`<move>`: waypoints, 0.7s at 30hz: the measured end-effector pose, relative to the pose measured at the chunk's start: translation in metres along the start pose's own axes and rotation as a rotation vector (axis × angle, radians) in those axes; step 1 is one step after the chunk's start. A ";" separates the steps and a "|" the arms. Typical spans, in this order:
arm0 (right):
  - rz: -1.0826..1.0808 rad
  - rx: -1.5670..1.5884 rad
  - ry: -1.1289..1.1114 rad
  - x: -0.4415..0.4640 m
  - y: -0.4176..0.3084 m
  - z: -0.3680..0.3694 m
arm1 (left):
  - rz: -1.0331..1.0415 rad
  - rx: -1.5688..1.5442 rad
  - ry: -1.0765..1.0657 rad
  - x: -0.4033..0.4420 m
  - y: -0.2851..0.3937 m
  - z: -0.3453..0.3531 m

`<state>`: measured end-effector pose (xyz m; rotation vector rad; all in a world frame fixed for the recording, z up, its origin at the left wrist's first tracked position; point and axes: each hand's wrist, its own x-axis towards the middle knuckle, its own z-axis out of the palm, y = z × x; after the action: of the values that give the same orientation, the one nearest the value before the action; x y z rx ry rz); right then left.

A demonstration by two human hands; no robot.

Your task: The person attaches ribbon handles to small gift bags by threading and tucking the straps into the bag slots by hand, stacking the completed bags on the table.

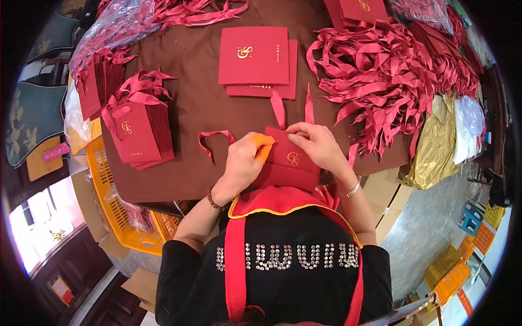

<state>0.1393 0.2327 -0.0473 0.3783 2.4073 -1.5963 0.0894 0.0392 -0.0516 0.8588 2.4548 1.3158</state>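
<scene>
My left hand [243,163], with orange coverings on its fingers, pinches the upper left edge of a small red paper bag [293,158] with a gold emblem. My right hand [319,145] is closed on the bag's upper right edge, thumb and fingers together. Two upright tips of red ribbon [278,107] show just beyond the bag; whether they join it is hidden. A loose piece of red ribbon [205,145] lies left of my left hand. Farther up the table, two flat red bags [253,57] overlap.
A large heap of red ribbons [375,76] covers the right side of the brown-clothed table [196,60]. Stacked bags with ribbon handles [133,133] stand at left. A yellow crate [100,168] sits below the left edge; gold plastic [437,144] hangs at right.
</scene>
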 end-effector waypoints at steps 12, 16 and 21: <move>0.028 0.001 -0.024 -0.003 0.003 0.000 | -0.104 0.009 -0.071 0.014 0.009 0.007; -0.020 0.005 -0.006 -0.006 0.004 0.001 | -0.148 -0.024 -0.080 0.017 0.014 0.006; 0.004 0.043 -0.035 -0.008 0.001 -0.001 | -0.191 0.003 -0.141 0.020 0.017 0.004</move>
<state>0.1472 0.2331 -0.0449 0.3592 2.3486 -1.6415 0.0817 0.0607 -0.0383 0.6735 2.3633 1.1455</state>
